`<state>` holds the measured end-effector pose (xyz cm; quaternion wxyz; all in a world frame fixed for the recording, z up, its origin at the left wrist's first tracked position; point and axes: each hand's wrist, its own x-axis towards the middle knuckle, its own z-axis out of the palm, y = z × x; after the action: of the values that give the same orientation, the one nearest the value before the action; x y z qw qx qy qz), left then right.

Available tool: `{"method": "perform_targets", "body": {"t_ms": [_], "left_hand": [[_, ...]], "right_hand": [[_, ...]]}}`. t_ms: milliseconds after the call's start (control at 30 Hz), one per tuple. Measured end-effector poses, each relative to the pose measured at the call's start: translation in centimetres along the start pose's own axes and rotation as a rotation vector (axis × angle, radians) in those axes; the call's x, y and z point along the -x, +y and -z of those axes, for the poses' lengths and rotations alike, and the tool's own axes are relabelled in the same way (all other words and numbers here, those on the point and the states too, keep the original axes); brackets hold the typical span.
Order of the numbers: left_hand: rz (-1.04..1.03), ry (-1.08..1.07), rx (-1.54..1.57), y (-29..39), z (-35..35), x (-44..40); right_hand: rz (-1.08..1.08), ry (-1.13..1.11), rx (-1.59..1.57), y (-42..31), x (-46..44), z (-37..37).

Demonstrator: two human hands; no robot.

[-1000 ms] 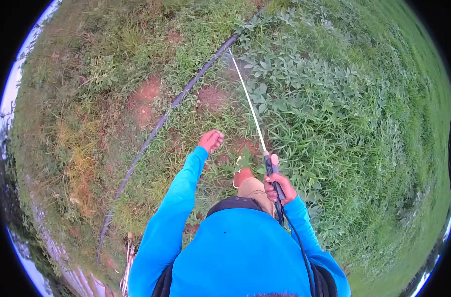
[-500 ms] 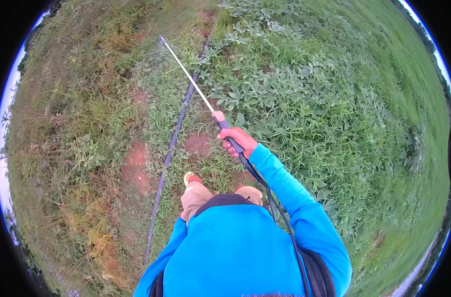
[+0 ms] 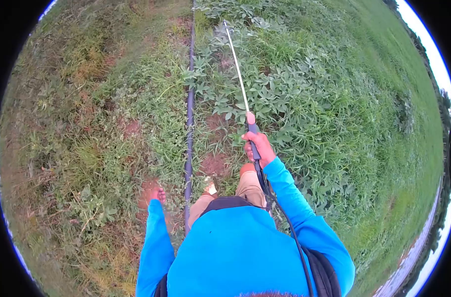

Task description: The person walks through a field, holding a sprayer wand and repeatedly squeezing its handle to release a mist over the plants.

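Note:
My right hand is wrapped round the dark handle of a spray wand, whose pale thin tube points forward, its tip over leafy plants. A black hose runs from the handle back along my right side. Low on the left, over a patch of bare soil, hangs my left hand; its fingers look curled, with nothing visible in them. The dark pipe lies on the ground between my two hands, just left of my feet.
Broad-leaved plants and grass cover the ground to the right. Weeds, dry grass and reddish soil lie to the left of the pipe. My shoe shows beside the pipe. Black straps cross my shoulders.
The wand has swung left across the pipe and back to the right. My left hand dropped out of sight and shows again, lower and farther left. The pipe now runs straight ahead in view.

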<state>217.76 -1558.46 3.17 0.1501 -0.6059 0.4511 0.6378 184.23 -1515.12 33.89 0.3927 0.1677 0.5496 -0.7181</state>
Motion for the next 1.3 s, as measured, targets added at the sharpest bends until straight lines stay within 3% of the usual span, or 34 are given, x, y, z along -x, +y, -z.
{"method": "perform_targets", "body": {"t_ms": [100, 200, 467, 533, 567, 600, 667, 733, 833, 900, 1033, 1100, 1133, 1200, 1300], "left_hand": [[-0.095, -0.002, -0.109, 8.7, -1.4, -1.3], [-0.074, -0.007, -0.147, 12.6, -6.0, -3.5], [0.075, -0.337, -0.847, 11.6, -28.4, -4.3], [-0.799, -0.485, -1.379, 11.4, -33.6, -5.8], [-1.089, -0.484, -1.425, 13.1, -36.2, -4.7], [-1.117, -0.538, -1.442, 15.2, -39.0, -3.7], [-0.202, -0.558, -1.003, 19.0, -45.3, -3.1], [-0.166, -0.603, -0.984, 22.4, -49.0, -4.9], [-0.277, -0.587, -1.113, 24.9, -53.5, -5.8], [-0.152, -0.588, -1.248, 25.7, -55.2, -6.2], [-0.079, -0.706, -1.475, 24.3, -57.5, -5.3], [-0.156, -0.768, -1.573, 23.0, -58.8, -4.8], [-0.002, -0.824, -1.557, 22.8, -60.0, -4.5], [-0.02, -0.912, -1.523, 22.4, -61.0, -3.9], [-0.121, -0.888, -1.583, 22.2, -62.8, -3.9]], "right_hand": [[0.014, 0.066, 0.019, 1.0, 2.8, 2.0], [-0.003, 0.123, 0.012, 3.5, 6.1, 4.4], [-0.035, 0.204, -0.284, 7.4, 14.8, 9.0], [0.009, 0.248, -0.405, 8.0, 16.3, 8.6], [0.01, 0.306, -0.458, 7.9, 17.0, 8.3], [0.014, 0.368, -0.509, 8.0, 17.7, 8.0], [0.073, 0.392, -0.662, 9.4, 18.4, 7.8], [0.145, 0.445, -0.822, 10.3, 18.8, 6.9], [0.251, 0.52, -0.966, 11.0, 19.2, 5.3], [0.313, 0.601, -1.084, 11.2, 19.4, 4.1], [0.49, 0.656, -1.325, 11.1, 18.5, -0.3], [0.601, 0.725, -1.433, 10.5, 18.0, -1.1], [0.613, 0.737, -1.434, 9.9, 18.0, -1.4], [0.775, 0.861, -1.494, 8.7, 18.2, -1.8], [0.845, 1.007, -1.5, 7.8, 19.1, -1.4]]}}
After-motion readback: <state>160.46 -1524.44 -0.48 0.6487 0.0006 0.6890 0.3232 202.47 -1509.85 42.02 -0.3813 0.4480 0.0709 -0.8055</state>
